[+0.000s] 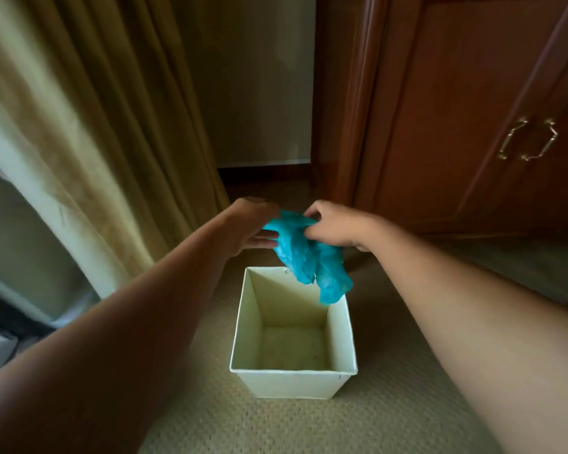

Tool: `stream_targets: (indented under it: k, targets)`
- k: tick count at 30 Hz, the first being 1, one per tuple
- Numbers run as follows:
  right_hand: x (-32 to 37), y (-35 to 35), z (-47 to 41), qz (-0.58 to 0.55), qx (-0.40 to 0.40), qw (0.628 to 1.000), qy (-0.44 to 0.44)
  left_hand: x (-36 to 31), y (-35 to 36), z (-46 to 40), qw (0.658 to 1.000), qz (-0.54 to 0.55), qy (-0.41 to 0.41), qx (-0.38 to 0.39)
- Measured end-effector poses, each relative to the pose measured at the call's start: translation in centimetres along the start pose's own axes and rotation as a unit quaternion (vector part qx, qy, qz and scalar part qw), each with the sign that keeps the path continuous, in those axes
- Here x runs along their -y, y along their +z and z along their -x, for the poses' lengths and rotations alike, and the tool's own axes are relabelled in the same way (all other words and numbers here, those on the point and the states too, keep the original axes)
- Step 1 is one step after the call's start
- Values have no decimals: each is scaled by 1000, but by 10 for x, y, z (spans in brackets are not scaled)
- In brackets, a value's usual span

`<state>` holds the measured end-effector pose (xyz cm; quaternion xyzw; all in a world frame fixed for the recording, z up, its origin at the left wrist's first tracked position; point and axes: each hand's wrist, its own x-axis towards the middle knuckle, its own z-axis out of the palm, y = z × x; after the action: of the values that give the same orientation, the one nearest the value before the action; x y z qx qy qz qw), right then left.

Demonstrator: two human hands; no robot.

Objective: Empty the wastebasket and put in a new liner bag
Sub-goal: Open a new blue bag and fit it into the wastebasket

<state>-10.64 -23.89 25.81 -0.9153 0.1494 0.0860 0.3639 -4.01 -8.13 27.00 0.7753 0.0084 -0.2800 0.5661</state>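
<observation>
Liner bag — blue, crumpled, pinched by right hand and left hand, hanging over the far rim of the empty wastebasket — directly below, nearer the person.

The square wastebasket stands open-topped and bare inside, its mouth clear except at the far right corner, where the crumpled teal liner bag hangs. Curtain crowds the left, wooden cabinet the right; carpet lies clear in front.
</observation>
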Motion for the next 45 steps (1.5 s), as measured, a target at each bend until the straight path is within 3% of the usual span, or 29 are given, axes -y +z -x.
stream_targets:
  k: [3, 6, 9, 17, 21, 28, 33, 38, 41, 43, 45]
  targets:
    - [2, 10, 5, -45, 26, 998, 26, 24, -11, 9, 993, -96, -18, 66]
    - [-2, 21, 6, -89, 52, 994, 46, 42, -10, 21, 981, -81, -41, 173]
    - [-7, 30, 7, -132, 88, 985, 72, 58, -5, 20, 981, -45, -29, 185]
    - [-28, 33, 14, -98, 159, 977, 108, 60, -46, 16, 986, -72, -24, 151]
    - [-38, 29, 16, -85, 151, 977, 124, 48, -74, 9, 983, -148, -3, 111]
    - [-44, 4, 23, 98, 182, 968, 145, 42, -91, -7, 983, -140, -94, -78]
    - [-48, -6, 26, 184, 189, 946, 185, 51, -93, -22, 961, -160, -187, -128]
    - [-47, -18, 27, 94, 179, 953, 225, 78, -57, -9, 965, -250, -66, -45]
    - [-41, -28, 30, 37, 188, 949, 249, 89, -38, -9, 915, -399, -3, 56]
    - [-37, -32, 31, 26, 188, 949, 253, 88, -26, -11, 884, -459, 73, 58]
    - [-35, -31, 33, 27, 193, 949, 246, 82, -11, -5, 899, -406, 163, 25]
